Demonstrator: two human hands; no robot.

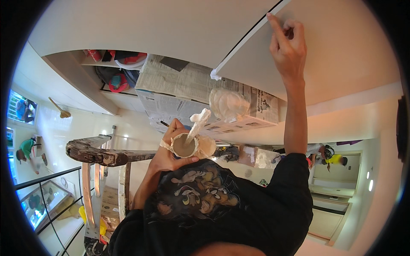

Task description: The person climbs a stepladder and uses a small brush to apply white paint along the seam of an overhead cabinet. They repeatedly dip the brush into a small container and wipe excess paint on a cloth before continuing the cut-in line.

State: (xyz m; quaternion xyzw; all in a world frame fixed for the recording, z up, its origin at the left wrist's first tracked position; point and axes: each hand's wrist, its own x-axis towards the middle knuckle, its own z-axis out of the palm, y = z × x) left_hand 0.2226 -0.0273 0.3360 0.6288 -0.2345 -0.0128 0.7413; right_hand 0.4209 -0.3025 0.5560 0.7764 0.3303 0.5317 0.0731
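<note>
My left hand is wrapped around a small cup at chest height. Grey-beige paste fills it, and a stick caked with white stands in the paste. A pale, translucent piece bulges beside the cup; its kind is unclear. Raised at the upper right, my right hand has its index finger stretched out, with the tip at the white edge strip of a large panel. Its other fingers are bent, and nothing shows in them. A dark gap runs along the strip.
A paint-stained ladder stands at left, beside a black railing. Newspaper-covered boxwork holds a crumpled plastic bag. An open shelf contains clothing and bags. Other people appear in the background at right and far left.
</note>
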